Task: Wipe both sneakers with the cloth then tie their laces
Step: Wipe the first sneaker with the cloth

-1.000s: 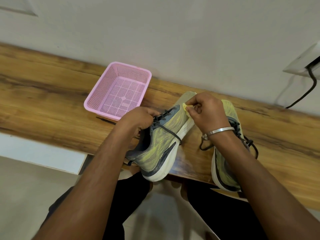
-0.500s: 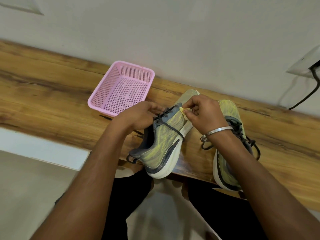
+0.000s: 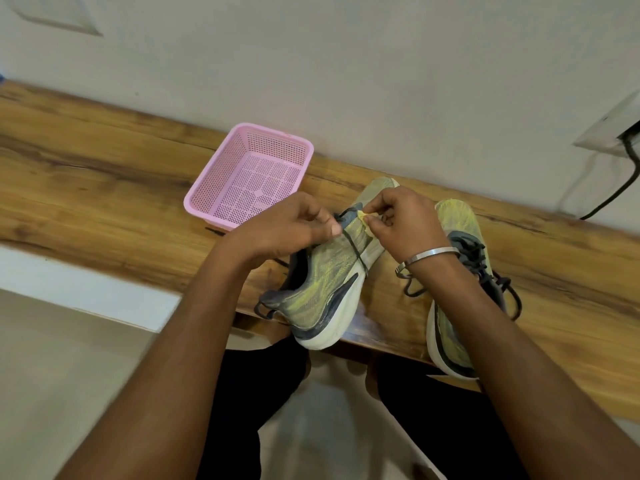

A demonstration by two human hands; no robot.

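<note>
Nearest, under the left hand [image 3: 291, 226], the yellow-green knit sneaker with a white sole [image 3: 325, 296] lies tipped on its side at the wooden surface's [image 3: 104, 188] edge, its heel overhanging. Left fingers [image 3: 332, 230] are clenched around its dark lace [image 3: 353, 251]. Just beside them, right hand [image 3: 401, 223] fingers pinch a small yellow cloth [image 3: 363, 216] against the upper. The matching second sneaker [image 3: 460, 292] sits beyond the right wrist, laces loose. Past the left fingers stands a pink perforated plastic basket [image 3: 249, 174]. Risk, I judge: a hard wipe could shove the overhanging shoe off. Since earlier, the hands have drawn closer together
</note>
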